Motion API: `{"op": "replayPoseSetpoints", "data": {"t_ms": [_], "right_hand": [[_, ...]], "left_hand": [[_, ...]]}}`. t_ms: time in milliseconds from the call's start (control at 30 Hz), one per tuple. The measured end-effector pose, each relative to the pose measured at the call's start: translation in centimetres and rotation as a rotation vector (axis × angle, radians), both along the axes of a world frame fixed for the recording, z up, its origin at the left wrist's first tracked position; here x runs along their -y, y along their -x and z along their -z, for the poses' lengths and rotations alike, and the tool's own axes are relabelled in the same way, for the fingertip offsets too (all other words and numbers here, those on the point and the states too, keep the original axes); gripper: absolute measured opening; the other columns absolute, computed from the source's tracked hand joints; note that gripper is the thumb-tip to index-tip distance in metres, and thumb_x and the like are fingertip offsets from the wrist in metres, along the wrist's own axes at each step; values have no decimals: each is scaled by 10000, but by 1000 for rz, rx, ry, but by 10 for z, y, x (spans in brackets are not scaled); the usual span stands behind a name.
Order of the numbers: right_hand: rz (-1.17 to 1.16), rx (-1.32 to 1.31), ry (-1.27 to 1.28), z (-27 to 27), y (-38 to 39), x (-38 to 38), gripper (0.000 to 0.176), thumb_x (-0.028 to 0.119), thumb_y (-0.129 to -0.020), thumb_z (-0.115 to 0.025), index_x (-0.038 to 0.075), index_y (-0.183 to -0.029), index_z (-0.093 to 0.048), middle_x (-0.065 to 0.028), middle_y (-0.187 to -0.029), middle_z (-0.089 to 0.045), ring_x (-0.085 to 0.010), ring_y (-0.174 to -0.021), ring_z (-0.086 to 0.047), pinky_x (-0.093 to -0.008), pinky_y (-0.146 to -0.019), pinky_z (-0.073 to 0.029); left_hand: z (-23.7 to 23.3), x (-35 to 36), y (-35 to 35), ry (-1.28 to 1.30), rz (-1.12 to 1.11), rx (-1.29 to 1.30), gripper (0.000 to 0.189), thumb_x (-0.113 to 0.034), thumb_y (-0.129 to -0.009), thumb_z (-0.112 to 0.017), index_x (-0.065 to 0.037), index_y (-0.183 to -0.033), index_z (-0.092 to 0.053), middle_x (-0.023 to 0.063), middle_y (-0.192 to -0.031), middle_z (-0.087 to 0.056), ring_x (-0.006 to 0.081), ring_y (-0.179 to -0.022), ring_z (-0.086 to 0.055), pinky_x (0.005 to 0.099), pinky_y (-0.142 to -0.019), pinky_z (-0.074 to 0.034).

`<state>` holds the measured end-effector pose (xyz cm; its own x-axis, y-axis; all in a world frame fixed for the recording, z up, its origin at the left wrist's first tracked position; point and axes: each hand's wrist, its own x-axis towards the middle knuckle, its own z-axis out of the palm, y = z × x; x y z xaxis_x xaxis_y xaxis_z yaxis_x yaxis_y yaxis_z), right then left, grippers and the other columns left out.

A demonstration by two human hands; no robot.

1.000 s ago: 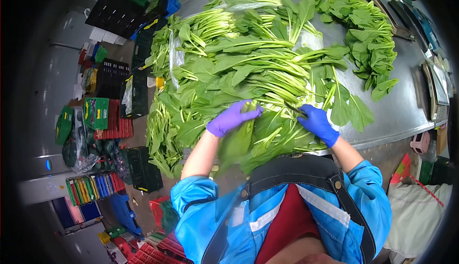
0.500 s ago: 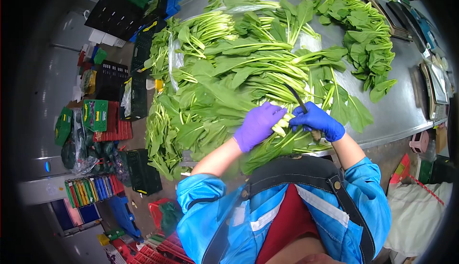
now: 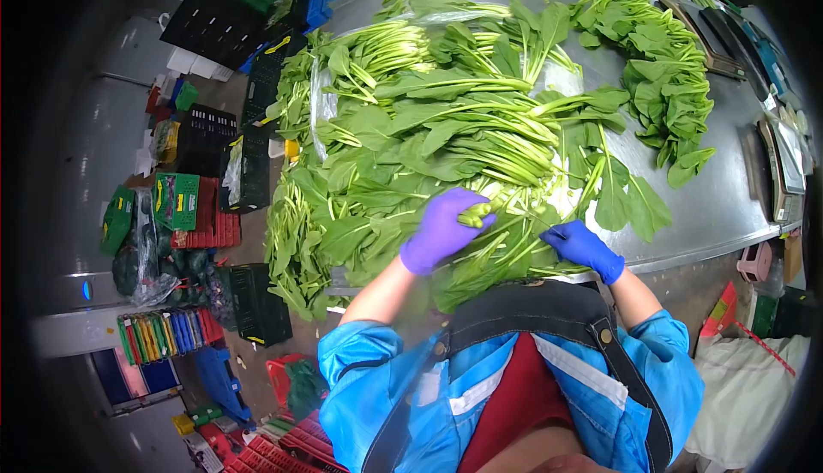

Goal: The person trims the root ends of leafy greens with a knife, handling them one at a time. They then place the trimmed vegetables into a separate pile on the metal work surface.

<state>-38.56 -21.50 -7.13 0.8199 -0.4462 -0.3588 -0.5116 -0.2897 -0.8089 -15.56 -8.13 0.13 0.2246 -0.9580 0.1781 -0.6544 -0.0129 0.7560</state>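
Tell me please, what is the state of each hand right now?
Left hand: closed on leafy stems.
Right hand: closed, contents unclear.

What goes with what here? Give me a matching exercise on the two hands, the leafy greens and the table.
1. left hand
2. right hand
3. leafy greens
4. table

A. bare silvery steel
B. blue glove
C. purple glove, clutching pale stems
D. heaped in a wide pile

Pairs: 1-C, 2-B, 3-D, 4-A.
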Motion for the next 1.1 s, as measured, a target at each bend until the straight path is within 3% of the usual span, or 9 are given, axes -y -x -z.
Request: {"op": "replayPoseSetpoints", "data": {"t_ms": [100,200,433,567,633,733,800,900,1100], "right_hand": [[38,-90,-193,-22,-7,1,266,272,-864,-589,16,-847,-661,-162,-723,-648,-273,-633,-643,-363,-609,-482],[215,185,277,2,-38,15,277,277,-796,-651,32,-923,-627,-169,-749,-643,-313,-702,-638,-387,-641,-491],[265,36,630,71,-74,34,369,261,-698,-734,49,-946,-562,-171,-782,-630,-334,-705,-624,-404,-643,-495],[282,216,117,1,-53,37,197,152,-721,-715,42,-748,-554,-51,-608,-570,-141,-555,-581,-281,-505,-449],[254,110,-388,-49,-43,32,206,164,-733,-723,42,-750,-558,-25,-571,-565,-72,-469,-517,-230,-428,-399],[144,123,-427,-64,-31,26,189,160,-754,-713,35,-767,-572,-26,-559,-577,-60,-424,-490,-209,-387,-368],[106,121,-478,-64,-26,22,185,163,-761,-708,31,-787,-581,-27,-574,-590,-60,-429,-493,-207,-389,-369],[301,478,-21,-47,-26,17,269,201,-830,-632,25,-1032,-614,-108,-658,-632,-197,-520,-601,-300,-486,-460],[18,291,451,-35,-35,-3,509,38,-708,-572,77,-1214,-531,-199,-803,-633,-366,-700,-626,-428,-607,-491]], "left_hand": [[-11,-2,-8,-231,37,-266,282,-164,-743,-737,-29,-971,-639,83,-872,-655,171,-811,-622,292,-740,-485],[-36,5,-12,-290,127,-971,312,-102,-755,-676,31,-1026,-597,89,-931,-652,169,-832,-609,292,-814,-471],[-88,-3,-44,-30,-79,-785,240,-33,-699,-677,5,-928,-619,55,-851,-635,138,-790,-597,265,-784,-470],[-55,-1,-42,-118,-130,-258,153,-1,-660,-680,-51,-798,-639,80,-994,-632,173,-878,-588,280,-802,-464],[-35,9,-21,114,196,129,178,-52,-660,-675,-54,-833,-631,140,-1174,-563,264,-983,-571,335,-843,-461],[-28,24,9,144,498,524,254,-144,-661,-674,-66,-895,-614,173,-1242,-515,357,-1060,-537,397,-881,-447],[-16,26,18,62,467,325,252,-140,-664,-683,-61,-894,-618,170,-1224,-529,349,-1050,-544,386,-883,-449],[-2,23,17,-16,321,59,267,-126,-676,-722,-39,-914,-634,142,-1161,-571,296,-992,-576,345,-861,-456],[-7,16,23,-137,252,-345,353,-166,-676,-769,-18,-950,-603,116,-1039,-577,207,-932,-567,320,-829,-450]]}}
